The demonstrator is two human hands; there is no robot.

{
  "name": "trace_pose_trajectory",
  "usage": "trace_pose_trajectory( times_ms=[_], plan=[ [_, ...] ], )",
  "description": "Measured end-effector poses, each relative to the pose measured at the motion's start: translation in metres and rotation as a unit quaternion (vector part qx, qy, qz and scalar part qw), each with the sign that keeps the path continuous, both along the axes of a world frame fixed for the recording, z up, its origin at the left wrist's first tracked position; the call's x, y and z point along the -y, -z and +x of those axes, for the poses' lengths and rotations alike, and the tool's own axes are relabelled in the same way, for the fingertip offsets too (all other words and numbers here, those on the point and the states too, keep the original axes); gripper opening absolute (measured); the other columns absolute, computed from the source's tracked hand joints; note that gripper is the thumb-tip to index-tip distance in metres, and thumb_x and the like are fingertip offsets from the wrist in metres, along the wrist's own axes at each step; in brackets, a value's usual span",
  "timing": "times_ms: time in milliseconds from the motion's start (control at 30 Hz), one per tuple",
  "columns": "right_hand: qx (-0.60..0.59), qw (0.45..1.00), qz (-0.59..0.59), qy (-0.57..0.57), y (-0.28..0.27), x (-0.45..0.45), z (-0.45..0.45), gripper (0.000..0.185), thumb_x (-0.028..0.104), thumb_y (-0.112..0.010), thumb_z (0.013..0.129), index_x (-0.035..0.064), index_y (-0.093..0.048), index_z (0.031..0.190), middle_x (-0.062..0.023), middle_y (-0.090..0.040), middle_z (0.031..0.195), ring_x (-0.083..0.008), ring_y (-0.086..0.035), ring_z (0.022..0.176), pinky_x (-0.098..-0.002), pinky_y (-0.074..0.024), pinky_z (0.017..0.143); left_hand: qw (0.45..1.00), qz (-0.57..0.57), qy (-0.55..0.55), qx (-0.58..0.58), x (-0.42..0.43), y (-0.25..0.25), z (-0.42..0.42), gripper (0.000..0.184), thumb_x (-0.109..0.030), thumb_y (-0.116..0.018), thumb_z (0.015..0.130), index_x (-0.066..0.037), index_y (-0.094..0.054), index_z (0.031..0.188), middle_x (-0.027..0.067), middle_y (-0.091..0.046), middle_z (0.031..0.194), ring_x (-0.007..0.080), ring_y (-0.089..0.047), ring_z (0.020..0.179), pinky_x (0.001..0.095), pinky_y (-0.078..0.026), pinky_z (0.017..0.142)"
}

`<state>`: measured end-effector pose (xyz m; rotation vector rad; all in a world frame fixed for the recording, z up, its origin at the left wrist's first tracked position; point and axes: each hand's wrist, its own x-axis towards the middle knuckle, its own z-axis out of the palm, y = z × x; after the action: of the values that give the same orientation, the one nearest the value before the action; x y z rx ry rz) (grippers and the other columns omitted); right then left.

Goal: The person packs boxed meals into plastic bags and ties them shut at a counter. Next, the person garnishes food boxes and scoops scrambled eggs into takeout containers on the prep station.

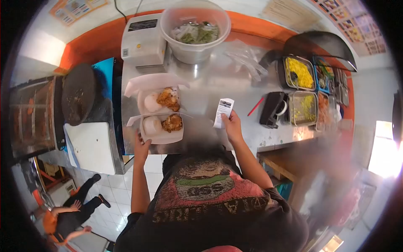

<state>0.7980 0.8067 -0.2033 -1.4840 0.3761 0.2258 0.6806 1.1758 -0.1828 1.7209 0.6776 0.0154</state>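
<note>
Two open white boxes stand one behind the other on the steel counter. The nearer box holds a rice mound and fried chicken; the farther one also has rice and fried chicken. My left hand is at the near left corner of the nearer box, its fingers apart and touching the edge. Right of the boxes, my right hand pinches a printed paper slip above the counter.
Behind the boxes are a label printer and a large clear tub. To the right lie a red pen, a black tape dispenser and food trays. A cutting board is left. Another person is at lower left.
</note>
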Motion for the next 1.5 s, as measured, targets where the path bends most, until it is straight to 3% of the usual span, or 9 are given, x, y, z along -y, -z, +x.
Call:
trace_pose_trajectory(
  times_ms=[333, 567, 1033, 1100, 1167, 1200, 1400, 1433, 1500],
  plan=[
    [0.143, 0.869, -0.470, 0.068, 0.027, 0.040, -0.020, 0.033, 0.005, -0.071, 0.075, 0.0020, -0.061, 0.106, -0.0132, -0.060, 0.088, -0.0298, -0.059, 0.086, -0.0378, -0.0480, 0.077, 0.988, -0.061, 0.116, -0.086, 0.103, 0.051, 0.022, 0.050, -0.007, -0.057, 0.080, 0.006, -0.050, 0.128, 0.0174, -0.058, 0.117, 0.0246, -0.062, 0.097, 0.0341, -0.052, 0.083],
    [0.169, 0.840, -0.514, 0.035, 0.032, 0.071, -0.024, 0.013, 0.006, -0.071, 0.072, 0.0082, -0.070, 0.085, -0.0106, -0.057, 0.087, -0.0320, -0.055, 0.085, -0.0418, -0.0452, 0.075, 0.953, -0.262, 0.087, -0.121, 0.173, 0.030, 0.090, 0.049, -0.009, -0.051, 0.083, 0.006, -0.049, 0.130, 0.0141, -0.058, 0.113, 0.0233, -0.063, 0.095, 0.0332, -0.060, 0.069],
    [0.245, 0.900, -0.359, 0.009, 0.041, 0.064, 0.023, 0.017, 0.003, -0.066, 0.078, 0.0013, -0.069, 0.094, -0.0117, -0.066, 0.100, -0.0279, -0.061, 0.092, -0.0375, -0.0482, 0.084, 0.966, -0.245, -0.079, 0.016, 0.189, 0.031, 0.132, 0.042, -0.010, -0.065, 0.087, 0.004, -0.052, 0.125, 0.0106, -0.060, 0.109, 0.0189, -0.060, 0.097, 0.0337, -0.052, 0.089],
    [0.151, 0.974, -0.162, 0.052, 0.037, 0.073, 0.020, 0.020, -0.001, -0.062, 0.080, 0.0007, -0.068, 0.098, -0.0111, -0.067, 0.099, -0.0225, -0.064, 0.085, -0.0318, -0.0501, 0.078, 0.991, -0.103, -0.059, 0.057, 0.190, 0.023, 0.125, 0.034, -0.010, -0.064, 0.088, 0.002, -0.057, 0.119, 0.0073, -0.062, 0.102, 0.0167, -0.059, 0.093, 0.0310, -0.051, 0.086],
    [0.151, 0.968, -0.192, 0.051, 0.022, 0.088, 0.010, 0.020, -0.002, -0.060, 0.081, 0.0005, -0.068, 0.099, -0.0104, -0.067, 0.098, -0.0196, -0.063, 0.082, -0.0294, -0.0500, 0.076, 0.985, 0.074, -0.024, 0.153, 0.198, -0.023, 0.136, 0.026, -0.008, -0.062, 0.088, 0.001, -0.059, 0.113, 0.0072, -0.062, 0.098, 0.0154, -0.058, 0.088, 0.0295, -0.049, 0.079],
    [0.153, 0.961, -0.225, 0.047, 0.018, 0.095, 0.005, 0.020, -0.003, -0.058, 0.082, 0.0003, -0.067, 0.100, -0.0096, -0.067, 0.097, -0.0167, -0.063, 0.079, -0.0271, -0.0499, 0.074, 0.938, 0.244, 0.012, 0.246, 0.201, -0.053, 0.144, 0.019, -0.005, -0.060, 0.089, 0.000, -0.062, 0.107, 0.0071, -0.062, 0.095, 0.0140, -0.056, 0.083, 0.0280, -0.048, 0.073],
    [0.057, 0.988, -0.124, 0.077, 0.006, 0.127, -0.024, 0.018, 0.000, -0.058, 0.086, 0.0000, -0.067, 0.102, -0.0050, -0.066, 0.095, -0.0100, -0.058, 0.077, -0.0248, -0.0478, 0.073, 0.728, 0.477, 0.152, 0.468, 0.180, -0.145, 0.347, 0.020, -0.014, -0.062, 0.087, -0.005, -0.067, 0.103, 0.0073, -0.069, 0.096, 0.0202, -0.062, 0.085, 0.0352, -0.048, 0.079],
    [0.055, 0.990, -0.102, 0.086, 0.005, 0.130, -0.025, 0.018, -0.001, -0.057, 0.086, -0.0006, -0.067, 0.102, -0.0047, -0.066, 0.096, -0.0093, -0.057, 0.077, -0.0242, -0.0474, 0.073, 0.781, 0.480, 0.231, 0.326, 0.169, -0.142, 0.372, 0.044, -0.013, -0.064, 0.082, -0.002, -0.058, 0.123, 0.0211, -0.055, 0.129, 0.0383, -0.052, 0.119, 0.0435, -0.043, 0.102],
    [0.081, 0.988, -0.102, 0.080, 0.004, 0.137, -0.030, 0.021, -0.001, -0.057, 0.086, -0.0013, -0.066, 0.105, -0.0051, -0.067, 0.097, -0.0092, -0.058, 0.078, -0.0234, -0.0474, 0.073, 0.764, 0.513, 0.373, 0.118, 0.158, -0.128, 0.413, 0.040, -0.014, -0.064, 0.082, -0.003, -0.059, 0.120, 0.0191, -0.056, 0.124, 0.0358, -0.053, 0.114, 0.0424, -0.043, 0.099]
  ],
)
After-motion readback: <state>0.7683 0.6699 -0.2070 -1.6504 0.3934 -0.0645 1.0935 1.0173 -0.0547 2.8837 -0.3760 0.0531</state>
